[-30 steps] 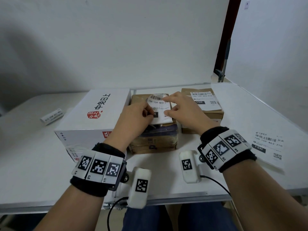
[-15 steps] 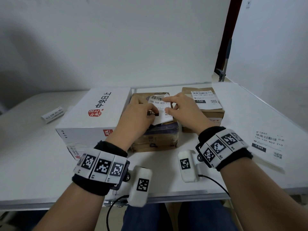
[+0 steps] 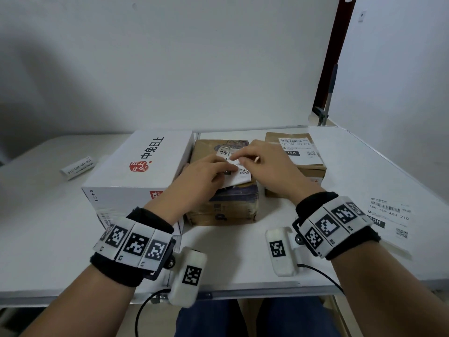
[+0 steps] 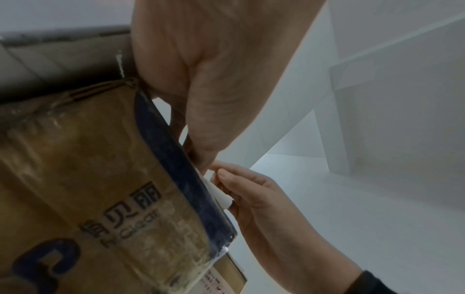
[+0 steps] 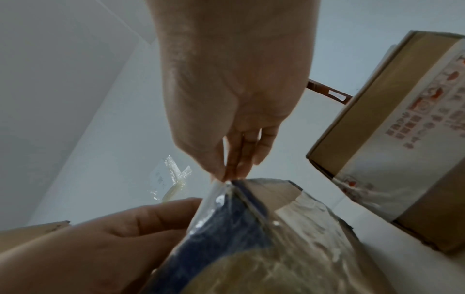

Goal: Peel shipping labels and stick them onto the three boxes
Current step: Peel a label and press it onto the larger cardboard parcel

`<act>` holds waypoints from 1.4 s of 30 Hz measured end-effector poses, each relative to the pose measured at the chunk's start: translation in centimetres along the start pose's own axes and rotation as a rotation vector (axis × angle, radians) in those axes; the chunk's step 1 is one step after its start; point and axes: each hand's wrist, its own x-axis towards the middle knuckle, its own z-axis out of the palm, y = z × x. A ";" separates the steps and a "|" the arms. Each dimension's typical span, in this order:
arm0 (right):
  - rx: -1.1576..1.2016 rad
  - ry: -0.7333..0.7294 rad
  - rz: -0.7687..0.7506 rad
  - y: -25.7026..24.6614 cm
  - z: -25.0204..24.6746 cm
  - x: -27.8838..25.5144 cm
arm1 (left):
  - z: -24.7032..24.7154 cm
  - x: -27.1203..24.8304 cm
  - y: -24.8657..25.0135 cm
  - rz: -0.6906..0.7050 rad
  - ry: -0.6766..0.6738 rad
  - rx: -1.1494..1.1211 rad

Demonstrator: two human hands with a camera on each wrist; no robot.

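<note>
- Our left hand [image 3: 206,173] and right hand [image 3: 264,164] are both on the shipping label [image 3: 234,166], which lies over the top of the middle brown box [image 3: 223,205].
- The fingers of the left hand are curled and pinch the label's left side; the right thumb and forefinger are together, clamped on its edge — the wrist views show white paper between them.
- Compared with a second ago, the label has come lower and flatter on the box, and our hands have moved closer together. We judge that it is now being pressed down, but its near end looks not yet stuck.
- The right brown box [image 3: 306,166] already carries a label; the white box [image 3: 136,166] has none, and one spare label [image 3: 388,222] waits on the table [image 3: 48,227].
</note>
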 end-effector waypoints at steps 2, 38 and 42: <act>-0.010 -0.057 -0.074 -0.7 0.4 0.0 | -0.4 -0.4 -0.1 0.010 -0.015 -0.032; -0.459 -0.585 0.018 1.2 2.1 5.6 | -1.7 -0.4 -0.4 -0.333 -0.127 -0.085; -0.470 -0.590 0.036 1.3 2.1 5.6 | -1.8 -0.3 -0.4 -0.338 -0.130 -0.090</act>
